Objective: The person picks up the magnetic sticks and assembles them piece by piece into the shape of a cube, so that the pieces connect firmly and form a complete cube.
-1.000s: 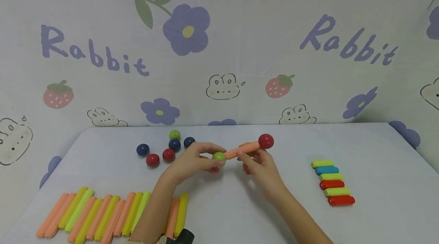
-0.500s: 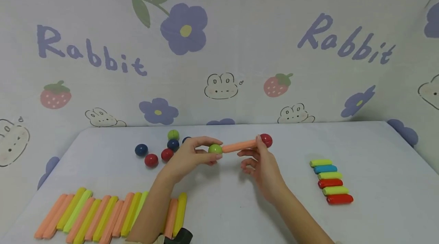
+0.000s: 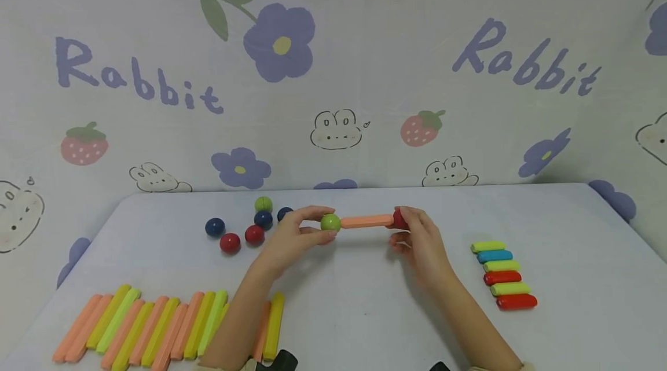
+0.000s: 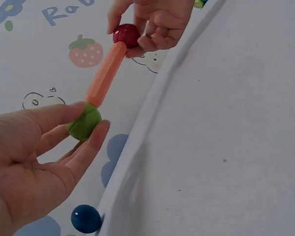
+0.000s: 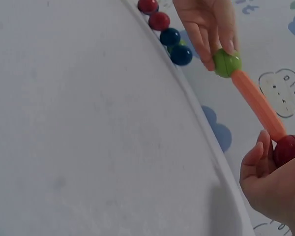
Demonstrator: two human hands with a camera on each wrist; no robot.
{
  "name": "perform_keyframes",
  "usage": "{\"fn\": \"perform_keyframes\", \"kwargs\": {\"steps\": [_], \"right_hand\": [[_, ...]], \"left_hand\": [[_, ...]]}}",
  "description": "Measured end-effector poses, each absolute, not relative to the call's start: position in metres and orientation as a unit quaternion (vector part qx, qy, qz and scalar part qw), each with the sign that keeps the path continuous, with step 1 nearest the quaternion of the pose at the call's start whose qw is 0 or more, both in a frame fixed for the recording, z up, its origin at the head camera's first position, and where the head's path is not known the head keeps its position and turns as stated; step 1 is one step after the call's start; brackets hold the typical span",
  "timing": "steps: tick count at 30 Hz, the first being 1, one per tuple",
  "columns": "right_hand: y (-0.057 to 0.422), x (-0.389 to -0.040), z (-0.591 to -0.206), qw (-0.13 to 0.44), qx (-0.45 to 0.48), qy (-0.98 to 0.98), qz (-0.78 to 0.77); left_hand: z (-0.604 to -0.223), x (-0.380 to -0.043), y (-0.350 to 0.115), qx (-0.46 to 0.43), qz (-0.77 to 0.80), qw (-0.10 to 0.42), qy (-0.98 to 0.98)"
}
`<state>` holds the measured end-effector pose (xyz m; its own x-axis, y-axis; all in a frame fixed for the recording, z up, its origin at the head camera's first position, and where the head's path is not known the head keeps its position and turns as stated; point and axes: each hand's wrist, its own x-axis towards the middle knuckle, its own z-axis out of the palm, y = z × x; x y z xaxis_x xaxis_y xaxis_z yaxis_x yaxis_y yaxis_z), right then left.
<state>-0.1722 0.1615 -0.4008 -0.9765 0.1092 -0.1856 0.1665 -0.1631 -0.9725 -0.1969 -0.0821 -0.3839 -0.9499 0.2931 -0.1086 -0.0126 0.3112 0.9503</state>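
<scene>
An orange stick (image 3: 366, 221) joins a green ball (image 3: 330, 223) at one end and a red ball (image 3: 399, 219) at the other, held level above the table. My left hand (image 3: 292, 243) pinches the green ball between thumb and fingers, which the left wrist view shows plainly on the ball (image 4: 84, 122). On the other end, my right hand (image 3: 424, 249) grips the red ball and partly covers it. In the right wrist view the stick (image 5: 258, 104) meets both balls end to end.
Loose blue, red and green balls (image 3: 230, 243) lie behind the left hand. A row of long orange, yellow and green sticks (image 3: 161, 330) fills the front left, partly behind the left forearm. Several short coloured sticks (image 3: 502, 278) lie at the right. A printed cloth (image 3: 365, 70) hangs behind.
My right hand has slid from the orange stick onto the red ball at its end. The stick has swung from tilted to nearly level. My left hand keeps its pinch on the green ball.
</scene>
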Motion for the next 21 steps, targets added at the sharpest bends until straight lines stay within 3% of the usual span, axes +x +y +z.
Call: {"fn": "perform_keyframes", "kwargs": {"steps": [21], "right_hand": [[0.174, -0.18, -0.426, 0.005, 0.062, 0.781, -0.621]], "left_hand": [[-0.391, -0.199, -0.097, 0.053, 0.552, 0.116, 0.824]]}}
